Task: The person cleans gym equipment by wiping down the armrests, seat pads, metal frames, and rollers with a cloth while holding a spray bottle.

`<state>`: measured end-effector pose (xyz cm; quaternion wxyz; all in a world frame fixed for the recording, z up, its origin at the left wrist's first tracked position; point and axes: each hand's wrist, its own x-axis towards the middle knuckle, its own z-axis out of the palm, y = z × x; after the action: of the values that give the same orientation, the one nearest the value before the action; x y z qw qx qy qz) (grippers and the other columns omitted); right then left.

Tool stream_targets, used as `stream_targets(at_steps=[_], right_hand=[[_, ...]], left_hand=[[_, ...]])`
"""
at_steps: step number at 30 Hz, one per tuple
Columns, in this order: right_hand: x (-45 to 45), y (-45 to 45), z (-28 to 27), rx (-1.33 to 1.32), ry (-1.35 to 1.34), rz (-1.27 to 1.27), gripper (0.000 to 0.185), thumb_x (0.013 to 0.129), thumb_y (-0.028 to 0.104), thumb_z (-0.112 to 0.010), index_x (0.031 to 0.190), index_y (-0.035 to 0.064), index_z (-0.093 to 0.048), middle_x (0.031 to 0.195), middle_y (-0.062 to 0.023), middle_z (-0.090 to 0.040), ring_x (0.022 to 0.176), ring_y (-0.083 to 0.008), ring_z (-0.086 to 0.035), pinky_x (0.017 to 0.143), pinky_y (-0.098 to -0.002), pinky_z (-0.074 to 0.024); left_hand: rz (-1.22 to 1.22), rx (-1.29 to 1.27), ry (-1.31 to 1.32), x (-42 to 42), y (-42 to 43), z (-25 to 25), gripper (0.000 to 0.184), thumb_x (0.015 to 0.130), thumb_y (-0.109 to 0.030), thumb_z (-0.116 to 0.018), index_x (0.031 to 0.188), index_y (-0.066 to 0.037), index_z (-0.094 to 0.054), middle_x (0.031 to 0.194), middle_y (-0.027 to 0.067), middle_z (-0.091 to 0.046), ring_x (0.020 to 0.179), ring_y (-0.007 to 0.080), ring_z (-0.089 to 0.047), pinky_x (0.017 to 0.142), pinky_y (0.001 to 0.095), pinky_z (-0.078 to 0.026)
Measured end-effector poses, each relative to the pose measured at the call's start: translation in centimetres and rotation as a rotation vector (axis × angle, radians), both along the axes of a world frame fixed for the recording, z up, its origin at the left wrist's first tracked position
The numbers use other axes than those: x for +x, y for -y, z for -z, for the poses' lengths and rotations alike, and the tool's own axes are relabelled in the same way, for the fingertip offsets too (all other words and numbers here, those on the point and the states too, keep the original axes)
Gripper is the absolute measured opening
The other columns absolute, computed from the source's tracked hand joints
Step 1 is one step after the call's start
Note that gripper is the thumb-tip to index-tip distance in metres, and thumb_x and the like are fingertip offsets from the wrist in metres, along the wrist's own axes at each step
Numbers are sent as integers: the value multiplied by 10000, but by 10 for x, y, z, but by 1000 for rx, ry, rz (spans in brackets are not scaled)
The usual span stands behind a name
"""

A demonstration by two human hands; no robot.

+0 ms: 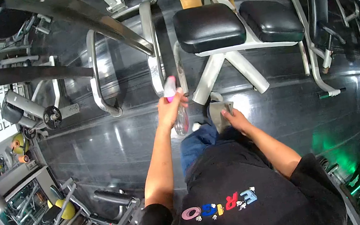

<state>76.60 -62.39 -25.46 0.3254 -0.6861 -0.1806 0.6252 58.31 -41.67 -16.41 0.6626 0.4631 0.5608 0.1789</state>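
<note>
Mid-frame, the left hand (171,110) is closed around a spray bottle (182,122); apart from it, the right hand (239,121) clasps a grey cloth (220,114).

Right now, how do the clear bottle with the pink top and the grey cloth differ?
The clear bottle is in the left hand; the grey cloth is in the right hand. The bottle is see-through with pink parts; the cloth is opaque. The bottle is slim and rounded, the cloth flat. Both are held above the floor.
</note>
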Motion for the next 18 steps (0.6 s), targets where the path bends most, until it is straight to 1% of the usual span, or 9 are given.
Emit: stream_targets(at_steps=[2, 5, 7, 12, 13, 14, 15, 16, 18], right_hand=[[8, -11, -4, -22, 25, 30, 529, 954, 437, -555, 1171, -43, -592, 1054, -130, -659, 991, -184, -595, 875, -326, -465], [5, -13, 23, -25, 17, 157, 489, 969, 418, -544, 1160, -29, -596, 1002, -70, -653, 889, -136, -569, 806, -291, -461], [-1, -23, 24, 4, 22, 231, 512, 967, 432, -538, 1149, -43, -597, 1008, -102, -657, 908, -157, -583, 818, -312, -467], [-24, -50, 31, 40, 178, 340, 536, 984, 411, -506, 1225, -66, -550, 1096, -169, -651, 1010, -229, -603, 893, -324, -457], [-36, -71, 13, 276, 258, 448, 458, 993, 295, -490, 1281, -61, -514, 1224, -199, -599, 1174, -262, -546, 989, -326, -409], [-40, -88, 7, 539, 363, 379, 390, 957, 133, -492, 1306, -38, -510, 1356, -201, -509, 1292, -277, -458, 1075, -353, -337], [-53, -106, -17, 528, 328, 390, 411, 885, 25, -514, 1294, -2, -546, 1473, -209, -372, 1369, -314, -364, 1129, -382, -269], [-61, -117, -16, 601, 424, 221, 477, 803, -38, -552, 1269, 56, -593, 1529, -209, -273, 1409, -365, -289, 1160, -409, -216], [-76, -146, -10, 660, 542, -180, 522, 730, -32, -594, 1215, 155, -639, 1550, -228, -187, 1424, -423, -216, 1173, -445, -199]], left_hand=[[-117, -15, 9, 10, -20, -5, 419, 890, -356, -661, 1045, 31, -628, 781, 100, -688, 650, 151, -641, 618, 298, -491], [-87, 21, 64, 13, -47, -16, 418, 901, -336, -655, 1111, 21, -601, 836, 123, -693, 658, 164, -646, 633, 305, -503], [-118, 85, 175, 18, -60, -32, 415, 912, -317, -646, 1152, 15, -574, 887, 134, -677, 674, 179, -650, 637, 313, -512], [8, 97, 205, -19, -54, 1, 432, 939, -401, -583, 1123, -11, -560, 878, 110, -636, 720, 194, -655, 656, 325, -527], [-17, 108, 173, -29, -45, 16, 430, 940, -404, -580, 1120, -15, -556, 856, 96, -630, 715, 192, -653, 654, 322, -524], [-40, 118, 140, -39, -36, 28, 427, 942, -408, -577, 1117, -19, -553, 833, 83, -623, 710, 190, -651, 652, 318, -522], [-144, -10, 168, -46, -26, 31, 397, 928, -274, -635, 1182, 10, -526, 923, 101, -598, 724, 181, -626, 671, 347, -586], [-104, 1, 100, -56, -18, 37, 389, 939, -283, -619, 1191, -4, -521, 862, 83, -596, 705, 169, -619, 650, 326, -565], [-177, -171, 35, -76, 1, 46, 373, 947, -301, -603, 1171, -13, -528, 791, 66, -590, 686, 161, -614, 630, 312, -534]])
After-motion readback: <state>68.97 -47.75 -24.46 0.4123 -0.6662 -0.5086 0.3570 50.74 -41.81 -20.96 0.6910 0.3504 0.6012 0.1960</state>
